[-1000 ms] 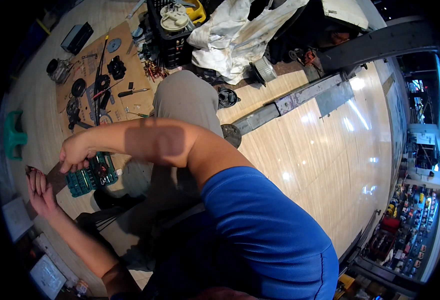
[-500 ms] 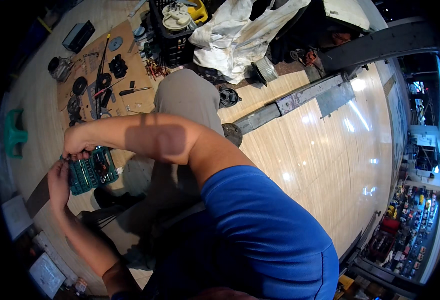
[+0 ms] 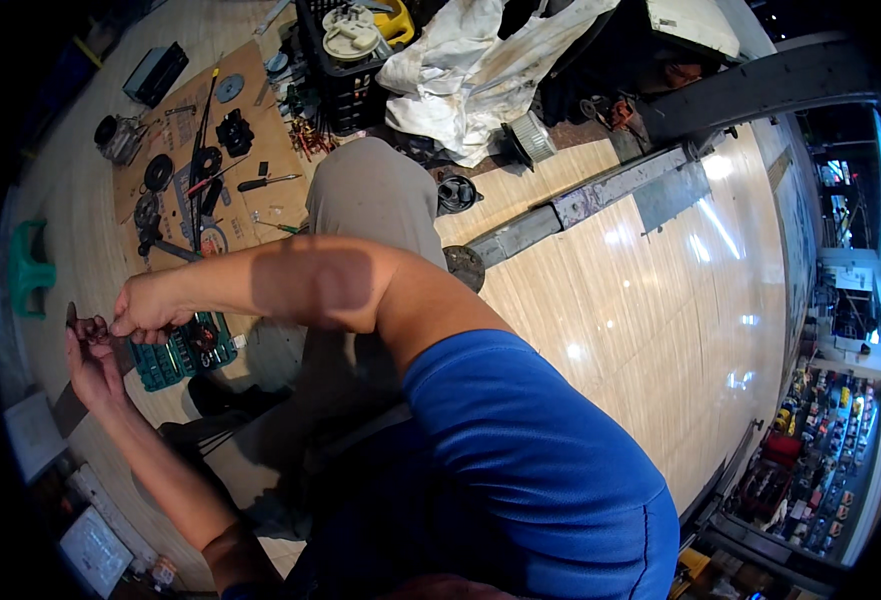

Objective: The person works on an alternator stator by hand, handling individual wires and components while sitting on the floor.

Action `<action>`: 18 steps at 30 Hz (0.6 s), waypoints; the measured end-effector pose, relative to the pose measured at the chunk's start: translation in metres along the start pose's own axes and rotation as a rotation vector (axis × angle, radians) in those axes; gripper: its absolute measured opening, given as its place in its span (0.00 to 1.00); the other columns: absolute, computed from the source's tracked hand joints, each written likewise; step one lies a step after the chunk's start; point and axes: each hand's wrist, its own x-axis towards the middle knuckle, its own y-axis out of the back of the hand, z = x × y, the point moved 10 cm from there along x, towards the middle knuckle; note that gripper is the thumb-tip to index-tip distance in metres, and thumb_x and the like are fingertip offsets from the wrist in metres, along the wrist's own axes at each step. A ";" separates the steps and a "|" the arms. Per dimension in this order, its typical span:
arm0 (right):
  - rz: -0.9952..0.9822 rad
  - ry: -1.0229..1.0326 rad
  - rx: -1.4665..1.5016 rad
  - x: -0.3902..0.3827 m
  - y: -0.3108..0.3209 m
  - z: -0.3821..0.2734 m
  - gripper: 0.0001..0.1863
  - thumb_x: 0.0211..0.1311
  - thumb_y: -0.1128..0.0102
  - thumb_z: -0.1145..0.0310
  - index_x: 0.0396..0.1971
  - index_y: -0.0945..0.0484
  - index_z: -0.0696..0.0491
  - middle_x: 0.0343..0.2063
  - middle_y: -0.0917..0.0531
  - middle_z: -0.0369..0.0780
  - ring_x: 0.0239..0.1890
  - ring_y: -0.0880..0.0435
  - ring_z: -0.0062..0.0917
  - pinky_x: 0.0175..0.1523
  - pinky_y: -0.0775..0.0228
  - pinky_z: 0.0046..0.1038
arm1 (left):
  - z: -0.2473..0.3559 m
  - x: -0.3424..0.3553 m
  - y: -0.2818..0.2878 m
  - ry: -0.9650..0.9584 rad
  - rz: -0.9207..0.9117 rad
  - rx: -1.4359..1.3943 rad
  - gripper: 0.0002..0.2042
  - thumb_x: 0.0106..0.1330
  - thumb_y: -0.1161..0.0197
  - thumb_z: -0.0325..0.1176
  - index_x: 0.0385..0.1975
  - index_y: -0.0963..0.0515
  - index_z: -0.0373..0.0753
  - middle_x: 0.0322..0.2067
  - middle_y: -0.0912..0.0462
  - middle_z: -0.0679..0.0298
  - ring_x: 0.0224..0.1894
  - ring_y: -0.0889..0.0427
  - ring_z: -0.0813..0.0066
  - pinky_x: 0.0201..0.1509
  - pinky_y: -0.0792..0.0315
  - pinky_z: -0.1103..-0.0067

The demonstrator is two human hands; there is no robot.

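My two hands meet at the left, beside an open green socket set case [image 3: 159, 374] on the floor. My left hand [image 3: 96, 368] has its fingers curled upward, and a small dark piece [image 3: 71, 314] shows at its fingertips. My right hand [image 3: 150, 303] is closed, its fingertips pressed against those of my left hand. What lies between the fingers is too small and too hidden to name. Sockets and metal bits sit in the case, partly covered by my right hand and forearm.
Beyond my right arm lies a cardboard sheet [image 3: 185, 125] with a screwdriver [image 3: 268, 182] and several dark parts. A black crate [image 3: 345, 92] and white cloth [image 3: 470, 75] stand at the back. A green stool [image 3: 30, 268] is far left; a metal lift arm [image 3: 600, 197] crosses the floor at right.
Both hands have shifted left, away from above the socket case. My left hand has turned its fingers up, and a small dark piece now shows at its tips. More of the case's near-left part is covered.
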 end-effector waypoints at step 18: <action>-0.041 0.098 -1.490 0.048 0.038 -0.016 0.21 0.61 0.45 0.53 0.42 0.18 0.55 0.40 0.17 0.50 0.45 0.19 0.42 0.50 0.30 0.37 | -0.028 -0.056 -0.085 0.433 -0.280 0.778 0.10 0.71 0.48 0.36 0.35 0.25 0.37 0.16 0.37 0.77 0.14 0.43 0.90 0.16 0.50 0.87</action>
